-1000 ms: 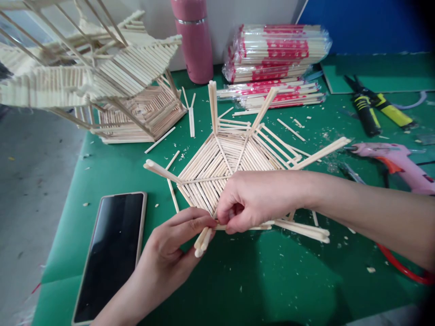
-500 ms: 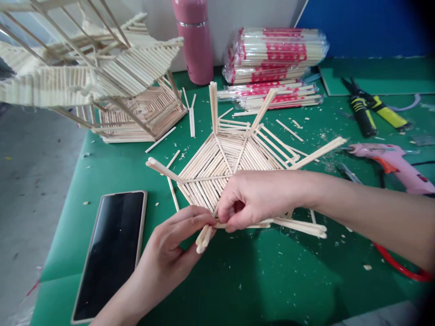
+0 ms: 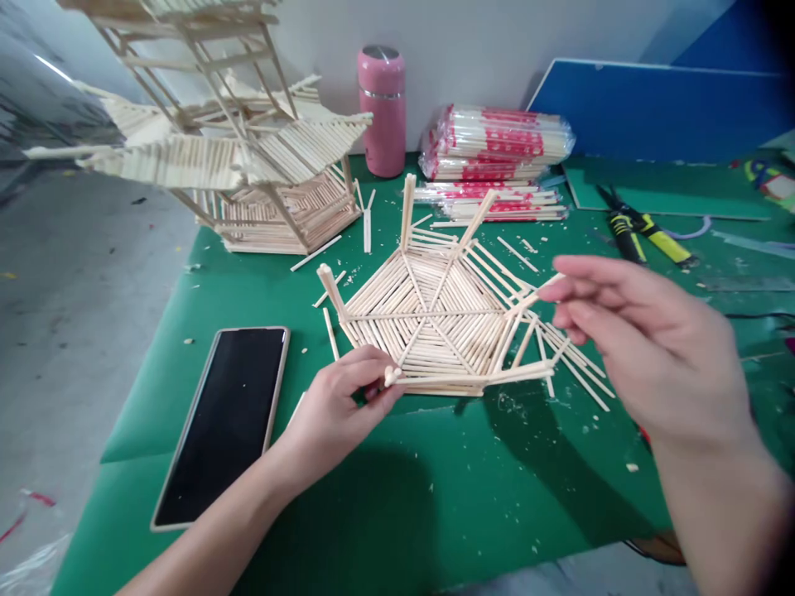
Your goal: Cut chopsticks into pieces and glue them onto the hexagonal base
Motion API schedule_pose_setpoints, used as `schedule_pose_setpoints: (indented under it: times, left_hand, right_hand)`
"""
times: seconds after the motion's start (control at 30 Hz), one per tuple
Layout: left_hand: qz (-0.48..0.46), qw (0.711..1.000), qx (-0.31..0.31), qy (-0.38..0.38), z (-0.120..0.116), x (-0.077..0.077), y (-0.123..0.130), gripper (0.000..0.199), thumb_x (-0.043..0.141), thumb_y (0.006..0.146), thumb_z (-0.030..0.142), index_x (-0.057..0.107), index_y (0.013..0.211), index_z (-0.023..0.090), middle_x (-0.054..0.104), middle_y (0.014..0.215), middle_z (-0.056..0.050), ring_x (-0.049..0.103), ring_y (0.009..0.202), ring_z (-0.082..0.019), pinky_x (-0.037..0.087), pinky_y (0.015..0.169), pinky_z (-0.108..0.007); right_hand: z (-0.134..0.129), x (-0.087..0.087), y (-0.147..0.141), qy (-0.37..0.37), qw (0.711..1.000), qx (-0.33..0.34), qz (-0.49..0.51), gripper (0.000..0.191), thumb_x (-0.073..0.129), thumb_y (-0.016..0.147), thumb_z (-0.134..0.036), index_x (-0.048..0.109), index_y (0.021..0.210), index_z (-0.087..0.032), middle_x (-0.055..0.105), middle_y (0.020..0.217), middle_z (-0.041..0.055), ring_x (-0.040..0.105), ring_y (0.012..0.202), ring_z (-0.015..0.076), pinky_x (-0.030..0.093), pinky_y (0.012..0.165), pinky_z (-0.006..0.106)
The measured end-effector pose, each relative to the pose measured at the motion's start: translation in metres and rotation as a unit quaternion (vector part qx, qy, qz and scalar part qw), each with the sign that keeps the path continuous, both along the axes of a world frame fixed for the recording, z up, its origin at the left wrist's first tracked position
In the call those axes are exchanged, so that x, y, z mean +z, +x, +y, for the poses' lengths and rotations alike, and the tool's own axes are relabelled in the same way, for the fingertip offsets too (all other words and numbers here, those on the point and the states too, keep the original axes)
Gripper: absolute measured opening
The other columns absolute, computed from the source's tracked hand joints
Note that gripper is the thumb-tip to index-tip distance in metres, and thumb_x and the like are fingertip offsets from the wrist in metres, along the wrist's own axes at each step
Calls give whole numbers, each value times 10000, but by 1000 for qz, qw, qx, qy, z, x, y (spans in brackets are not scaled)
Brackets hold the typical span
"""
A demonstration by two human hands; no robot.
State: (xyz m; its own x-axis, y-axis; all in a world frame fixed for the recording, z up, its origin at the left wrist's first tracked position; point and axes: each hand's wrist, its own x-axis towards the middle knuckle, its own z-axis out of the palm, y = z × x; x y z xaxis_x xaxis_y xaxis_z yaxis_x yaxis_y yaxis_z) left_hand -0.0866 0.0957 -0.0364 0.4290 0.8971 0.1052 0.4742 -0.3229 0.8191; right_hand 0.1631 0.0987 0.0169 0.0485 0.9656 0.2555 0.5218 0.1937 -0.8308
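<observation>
A six-sided base of wooden chopsticks (image 3: 428,319), with paired-stick posts leaning outward at its corners, rests on the green table. At its near left corner, my left hand (image 3: 354,397) is closed, thumb and fingers pinching the corner post (image 3: 392,377). A stick along the near side runs right from those fingers. My right hand (image 3: 658,348) is raised by the right corner, fingers loosely curled and apart. Its fingertips overlap the end of the right-hand post (image 3: 534,300); whether they touch it I cannot tell. No separate piece shows in that hand.
A tiered chopstick pavilion (image 3: 279,165) stands back left. Behind are a pink flask (image 3: 382,116) and wrapped chopstick packs (image 3: 497,145). A phone (image 3: 220,426) lies left; pliers (image 3: 643,228) lie back right. Loose sticks (image 3: 577,364) and crumbs are scattered about.
My right hand has lifted off the near side and moved right, above the right corner. My left hand stays at the near left corner. The view has shifted, and the pink glue gun is mostly out of sight.
</observation>
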Motion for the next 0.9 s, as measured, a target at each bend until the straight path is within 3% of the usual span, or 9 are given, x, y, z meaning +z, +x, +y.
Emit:
schedule_pose_setpoints:
  times: [0.03,0.17,0.3,0.53,0.9]
  left_hand:
    - [-1,1000,-4,-1,0,-1,0,117,525,794,140,618,725,152,613,785,-43,587,743,-151,468,682,-266]
    - [-22,1000,-2,-19,-1,-8,-1,91,542,783,181,617,741,153,606,781,-34,577,724,-150,456,645,-263]
    - [-50,998,33,-32,-6,-15,0,123,567,750,192,637,840,147,617,778,-26,579,719,-157,456,646,-274]
    - [-58,996,57,-31,-12,-15,9,133,575,734,209,639,821,131,619,737,-24,555,656,-143,446,632,-277]
    - [-15,1000,19,-12,-9,-8,9,121,572,754,255,633,757,151,581,656,15,513,581,-113,412,539,-222]
  right_hand:
    - [-12,-8,2,29,999,-28,-5,341,484,822,-139,520,1146,-238,592,984,48,557,820,159,467,689,291]
    - [-40,-40,-5,50,985,51,-158,486,576,746,-212,437,1212,-221,514,1176,99,486,1050,261,421,827,410]
    - [-38,-59,-15,119,959,86,-243,347,589,764,-292,516,1094,-214,564,1092,96,480,1067,277,362,919,461]
    - [-26,-63,-11,169,956,115,-209,87,585,780,-231,583,865,-214,599,994,63,517,1016,226,386,909,412]
    - [-25,-67,-5,169,956,146,-191,53,561,796,-229,603,814,-203,595,1016,69,503,1016,231,384,894,418]
